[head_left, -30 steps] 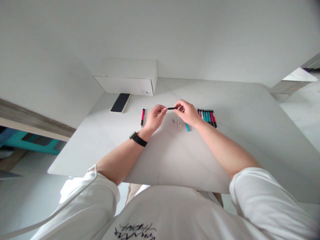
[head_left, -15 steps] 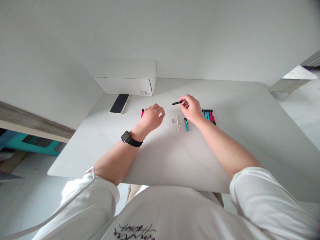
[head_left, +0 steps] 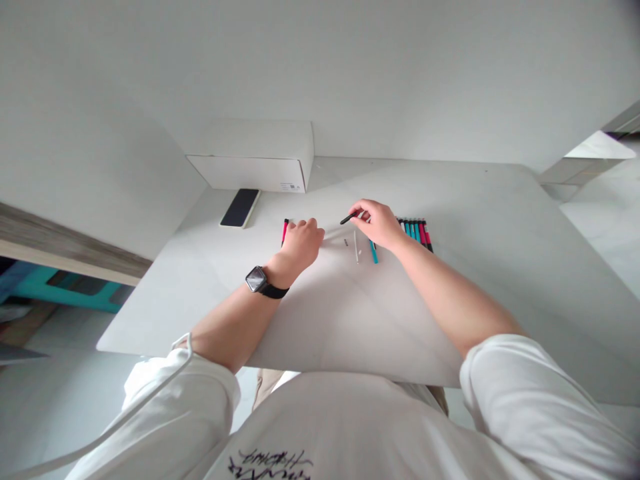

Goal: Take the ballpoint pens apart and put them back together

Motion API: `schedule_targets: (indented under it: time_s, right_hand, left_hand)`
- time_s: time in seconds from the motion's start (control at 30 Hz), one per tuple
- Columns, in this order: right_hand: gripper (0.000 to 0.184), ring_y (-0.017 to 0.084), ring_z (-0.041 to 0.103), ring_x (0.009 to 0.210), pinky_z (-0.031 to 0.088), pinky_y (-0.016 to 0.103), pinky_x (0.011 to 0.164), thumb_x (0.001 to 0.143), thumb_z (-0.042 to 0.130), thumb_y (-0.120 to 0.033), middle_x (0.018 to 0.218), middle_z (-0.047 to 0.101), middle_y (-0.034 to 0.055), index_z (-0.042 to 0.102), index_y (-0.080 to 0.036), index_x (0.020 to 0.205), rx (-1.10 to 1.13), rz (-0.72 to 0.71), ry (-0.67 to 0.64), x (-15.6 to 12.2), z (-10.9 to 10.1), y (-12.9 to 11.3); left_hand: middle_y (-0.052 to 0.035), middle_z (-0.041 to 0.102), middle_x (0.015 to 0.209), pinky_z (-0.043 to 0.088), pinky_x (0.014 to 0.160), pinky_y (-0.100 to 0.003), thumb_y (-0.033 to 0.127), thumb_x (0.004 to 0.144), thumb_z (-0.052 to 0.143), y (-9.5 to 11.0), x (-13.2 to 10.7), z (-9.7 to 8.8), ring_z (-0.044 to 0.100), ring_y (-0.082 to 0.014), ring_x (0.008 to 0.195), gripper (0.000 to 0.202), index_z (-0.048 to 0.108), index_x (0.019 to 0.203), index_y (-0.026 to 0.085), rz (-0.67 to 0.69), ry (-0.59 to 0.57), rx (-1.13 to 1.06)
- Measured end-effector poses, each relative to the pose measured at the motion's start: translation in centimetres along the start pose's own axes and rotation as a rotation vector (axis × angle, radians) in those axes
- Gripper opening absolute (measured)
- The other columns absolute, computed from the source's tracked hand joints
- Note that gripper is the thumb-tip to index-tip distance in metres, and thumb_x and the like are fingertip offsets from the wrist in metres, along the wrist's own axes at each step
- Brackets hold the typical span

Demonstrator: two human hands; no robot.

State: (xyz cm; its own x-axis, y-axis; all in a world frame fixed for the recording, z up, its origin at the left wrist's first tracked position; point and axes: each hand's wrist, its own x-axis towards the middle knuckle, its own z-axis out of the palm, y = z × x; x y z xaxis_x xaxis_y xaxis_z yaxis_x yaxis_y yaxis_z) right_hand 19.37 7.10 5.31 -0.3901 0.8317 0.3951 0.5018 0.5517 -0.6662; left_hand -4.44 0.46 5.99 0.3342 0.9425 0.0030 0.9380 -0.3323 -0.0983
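My right hand (head_left: 380, 223) pinches a short black pen part (head_left: 347, 218) just above the white table (head_left: 450, 280). Below it lie a thin white refill (head_left: 356, 247), a tiny dark piece (head_left: 345, 243) and a teal pen section (head_left: 373, 251). My left hand (head_left: 299, 241) rests curled on the table, its fingers over the lower end of a red pen (head_left: 285, 229); whether it grips the pen is hidden. A row of several teal and red pens (head_left: 416, 231) lies right of my right hand.
A white box (head_left: 255, 157) stands at the table's back left against the wall. A black phone (head_left: 241, 207) lies in front of it. A black watch is on my left wrist. Floor drops away past the table's left and right edges.
My hands have parted. The left hand let go of the black part and moved left onto the red pen. The right hand kept the black part and lowered it slightly.
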Motion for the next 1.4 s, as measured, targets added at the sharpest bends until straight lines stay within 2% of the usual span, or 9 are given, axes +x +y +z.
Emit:
schedule_targets:
  time_s: [0.13, 0.27, 0.4, 0.57, 0.77, 0.93, 1.1, 1.23, 1.4]
  right_hand:
    - [0.012, 0.016, 0.063, 0.076, 0.050, 0.031, 0.078, 0.091, 0.069, -0.025, 0.099, 0.075, 0.0042, 0.073, -0.022, 0.102, -0.004, 0.008, -0.031, -0.1, 0.1, 0.1]
    - [0.012, 0.016, 0.063, 0.077, 0.049, 0.030, 0.077, 0.091, 0.070, -0.026, 0.096, 0.075, 0.0027, 0.073, -0.023, 0.102, -0.013, 0.015, -0.090, -0.2, 0.2, 0.3]
    - [0.012, 0.016, 0.064, 0.076, 0.047, 0.028, 0.074, 0.091, 0.070, -0.026, 0.092, 0.075, 0.0013, 0.074, -0.023, 0.102, -0.006, 0.020, -0.165, -0.4, 0.4, 0.3]
    - [0.013, 0.016, 0.065, 0.077, 0.046, 0.028, 0.075, 0.093, 0.068, -0.026, 0.091, 0.076, 0.0016, 0.076, -0.023, 0.103, 0.014, 0.029, -0.249, -0.5, 0.6, -0.2]
    - [0.018, 0.017, 0.067, 0.084, 0.045, 0.027, 0.077, 0.092, 0.067, -0.020, 0.095, 0.078, 0.0016, 0.079, -0.025, 0.105, -0.061, 0.025, -0.374, -0.2, 1.2, -0.7]
    - [0.025, 0.018, 0.069, 0.091, 0.045, 0.027, 0.081, 0.091, 0.066, -0.012, 0.104, 0.080, 0.0017, 0.081, -0.026, 0.106, -0.121, -0.040, -0.455, 0.6, 2.5, -0.5]
    - [0.027, 0.019, 0.069, 0.094, 0.046, 0.028, 0.085, 0.088, 0.066, -0.007, 0.103, 0.079, 0.0035, 0.081, -0.026, 0.100, -0.195, -0.164, -0.466, 1.7, 3.5, -0.1]
    - [0.028, 0.019, 0.068, 0.094, 0.046, 0.028, 0.086, 0.088, 0.066, -0.006, 0.104, 0.077, 0.0045, 0.082, -0.026, 0.100, -0.274, -0.191, -0.487, 2.5, 4.4, 0.2]
    - [0.030, 0.020, 0.066, 0.089, 0.046, 0.029, 0.081, 0.088, 0.068, -0.009, 0.103, 0.074, 0.0055, 0.081, -0.027, 0.107, -0.325, -0.145, -0.456, 3.4, 4.0, -0.1]
  left_hand:
    - [-0.0141, 0.063, 0.116, 0.044, 0.091, -0.046, 0.015, 0.097, 0.052, -0.4, 0.1, 0.3, 0.062, -0.0314, 0.107, 0.030, 0.076, 0.113, 0.022, 0.008, -0.005, -0.031]
    - [-0.0117, 0.065, 0.118, 0.045, 0.093, -0.044, 0.023, 0.096, 0.063, -0.9, 0.3, 0.1, 0.064, -0.0311, 0.109, 0.025, 0.076, 0.117, 0.026, 0.011, -0.028, -0.088]
    - [-0.0102, 0.066, 0.121, 0.045, 0.097, -0.043, 0.028, 0.093, 0.070, -1.4, 0.3, -0.3, 0.065, -0.0309, 0.113, 0.029, 0.076, 0.121, 0.028, 0.014, -0.049, -0.106]
    - [-0.0100, 0.068, 0.125, 0.045, 0.100, -0.041, 0.032, 0.093, 0.073, -1.9, 0.4, -0.5, 0.066, -0.0304, 0.115, 0.036, 0.074, 0.128, 0.030, 0.015, -0.092, -0.093]
    - [-0.0090, 0.069, 0.125, 0.045, 0.097, -0.039, 0.034, 0.094, 0.071, -2.3, 0.5, -0.5, 0.066, -0.0298, 0.116, 0.033, 0.075, 0.127, 0.033, 0.017, -0.105, -0.098]
    - [-0.0119, 0.068, 0.122, 0.044, 0.096, -0.043, 0.030, 0.096, 0.066, -2.1, 0.2, -0.4, 0.065, -0.0325, 0.115, 0.034, 0.075, 0.129, 0.032, 0.009, -0.100, -0.032]
    - [-0.0164, 0.068, 0.118, 0.043, 0.094, -0.048, 0.025, 0.096, 0.062, -1.8, 0.0, -0.4, 0.064, -0.0366, 0.113, 0.032, 0.077, 0.124, 0.026, -0.002, -0.091, 0.013]
    - [-0.0160, 0.068, 0.119, 0.043, 0.096, -0.047, 0.024, 0.097, 0.059, -2.1, 0.0, -0.6, 0.063, -0.0347, 0.113, 0.032, 0.075, 0.126, 0.024, -0.063, -0.046, 0.000]
    - [-0.0133, 0.070, 0.117, 0.045, 0.091, -0.041, 0.027, 0.103, 0.050, -2.3, 0.1, -1.7, 0.066, -0.0297, 0.107, 0.031, 0.071, 0.126, 0.024, -0.138, 0.105, -0.143]
